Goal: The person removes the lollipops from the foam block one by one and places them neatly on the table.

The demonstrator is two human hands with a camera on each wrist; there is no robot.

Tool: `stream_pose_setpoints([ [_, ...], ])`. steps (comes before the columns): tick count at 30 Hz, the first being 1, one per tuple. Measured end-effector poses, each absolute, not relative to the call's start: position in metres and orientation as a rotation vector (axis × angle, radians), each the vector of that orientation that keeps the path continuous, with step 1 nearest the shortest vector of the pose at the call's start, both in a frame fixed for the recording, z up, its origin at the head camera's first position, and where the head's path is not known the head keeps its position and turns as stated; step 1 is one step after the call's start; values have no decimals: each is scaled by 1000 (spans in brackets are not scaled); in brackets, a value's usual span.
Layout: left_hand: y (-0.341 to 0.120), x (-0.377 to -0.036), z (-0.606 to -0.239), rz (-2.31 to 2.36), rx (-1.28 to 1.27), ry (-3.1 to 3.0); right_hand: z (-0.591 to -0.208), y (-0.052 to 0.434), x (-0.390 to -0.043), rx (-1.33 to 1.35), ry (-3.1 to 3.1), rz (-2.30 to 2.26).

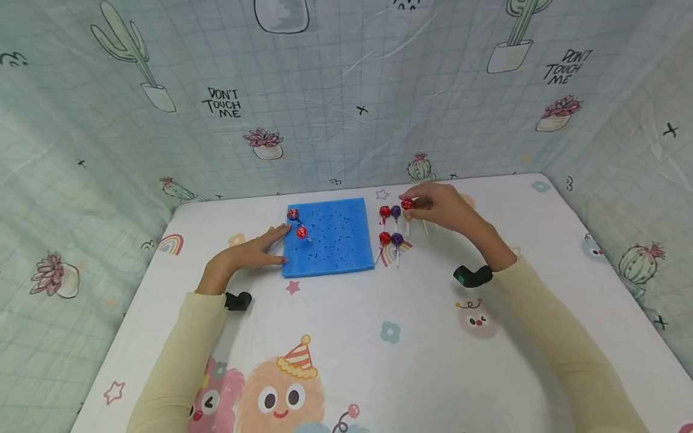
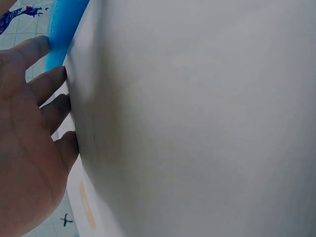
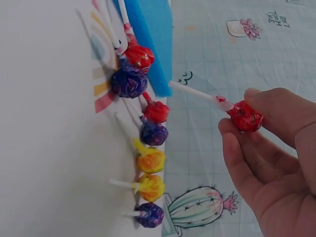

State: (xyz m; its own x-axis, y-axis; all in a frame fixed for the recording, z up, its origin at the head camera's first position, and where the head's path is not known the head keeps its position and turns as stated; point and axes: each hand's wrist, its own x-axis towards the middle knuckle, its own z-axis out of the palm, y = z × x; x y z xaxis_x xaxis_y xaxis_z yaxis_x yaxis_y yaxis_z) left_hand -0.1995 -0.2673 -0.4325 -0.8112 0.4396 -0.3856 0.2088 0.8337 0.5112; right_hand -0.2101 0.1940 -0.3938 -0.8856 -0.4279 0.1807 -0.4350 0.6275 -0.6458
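Observation:
A blue foam pad (image 1: 330, 236) lies flat on the table with two red lollipops (image 1: 301, 233) stuck upright near its left edge. My left hand (image 1: 272, 243) rests flat on the table, its straight fingers (image 2: 47, 84) touching the pad's left edge (image 2: 64, 24). Right of the pad my right hand (image 1: 409, 202) pinches a red lollipop (image 3: 245, 116) by its wrapped head, stick pointing out, just above the table. Below it several loose lollipops lie in rows: red (image 1: 385, 211), purple (image 1: 396, 211), and orange ones (image 3: 150, 160).
The table (image 1: 379, 337) wears a white cloth with cartoon prints. A cactus-print curtain (image 1: 325, 90) walls the back and both sides. Black wrist cameras (image 1: 472, 276) sit on both cream sleeves.

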Motion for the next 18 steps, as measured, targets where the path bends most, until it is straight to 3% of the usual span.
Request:
stream_pose_setpoints([
  [18, -265, -199, -434, 638, 469, 2518, -423, 208, -198, 714, -2902, 1097],
])
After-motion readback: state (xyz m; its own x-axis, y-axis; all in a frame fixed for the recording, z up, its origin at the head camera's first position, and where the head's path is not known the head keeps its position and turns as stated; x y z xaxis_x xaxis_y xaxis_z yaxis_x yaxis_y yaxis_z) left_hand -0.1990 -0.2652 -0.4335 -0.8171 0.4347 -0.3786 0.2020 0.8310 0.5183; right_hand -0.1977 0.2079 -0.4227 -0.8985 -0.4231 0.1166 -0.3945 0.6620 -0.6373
